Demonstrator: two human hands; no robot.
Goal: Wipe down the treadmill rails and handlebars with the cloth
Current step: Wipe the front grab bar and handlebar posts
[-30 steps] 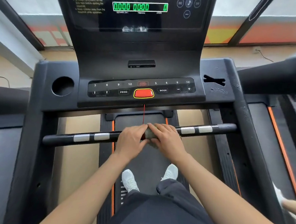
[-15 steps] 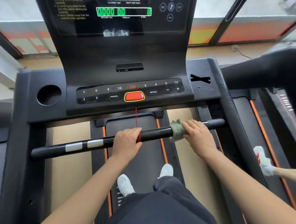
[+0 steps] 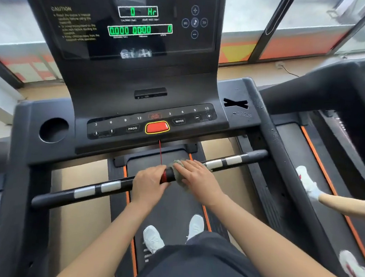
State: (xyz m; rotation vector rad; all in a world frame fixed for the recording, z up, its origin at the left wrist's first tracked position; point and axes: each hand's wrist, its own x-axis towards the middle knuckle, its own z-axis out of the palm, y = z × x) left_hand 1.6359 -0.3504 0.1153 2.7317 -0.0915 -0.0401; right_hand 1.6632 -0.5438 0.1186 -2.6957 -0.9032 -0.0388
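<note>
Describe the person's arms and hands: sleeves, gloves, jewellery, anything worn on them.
Nothing is worn on them. The left arm and right arm are bare from the bottom edge of the picture to the wrists, with no sleeve in view. The left hand and right hand have no gloves, and no watch, bracelet or ring shows.
</note>
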